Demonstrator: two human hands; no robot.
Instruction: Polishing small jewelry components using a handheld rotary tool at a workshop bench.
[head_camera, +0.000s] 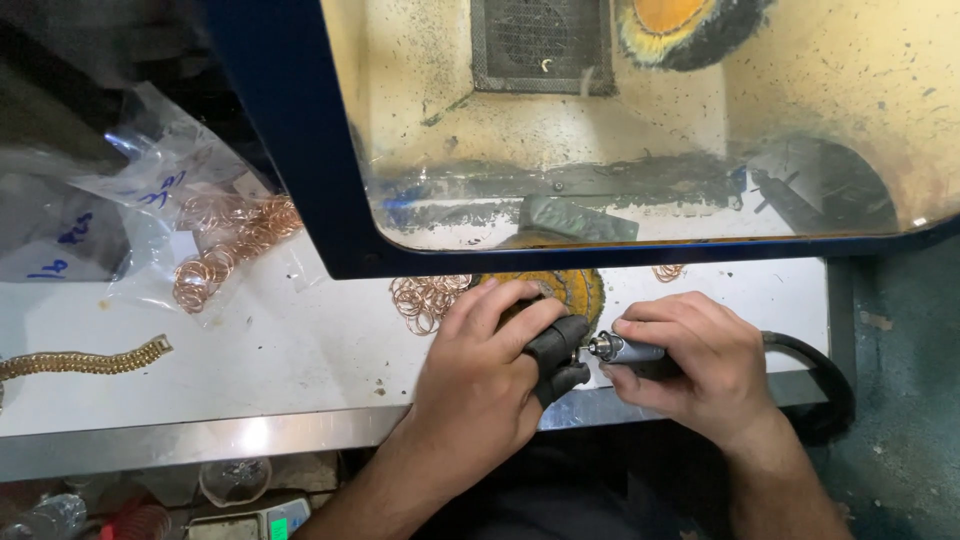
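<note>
While right hand (690, 365) clamps a rotary handpiece (625, 349), left hand (480, 375) grip closed, black-capped fingers (556, 340) pinching something hidden.

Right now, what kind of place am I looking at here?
Probably a jewellery polishing bench: a dusty hooded polishing station, heaps of copper-coloured rings, a gold chain bracelet, and the right hand gripping a rotary handpiece.

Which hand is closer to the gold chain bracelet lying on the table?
Left. The left hand rests right of the gold chain bracelet, with bare table between them. The right hand, holding the rotary handpiece, sits farther right, beyond the left hand.
</note>
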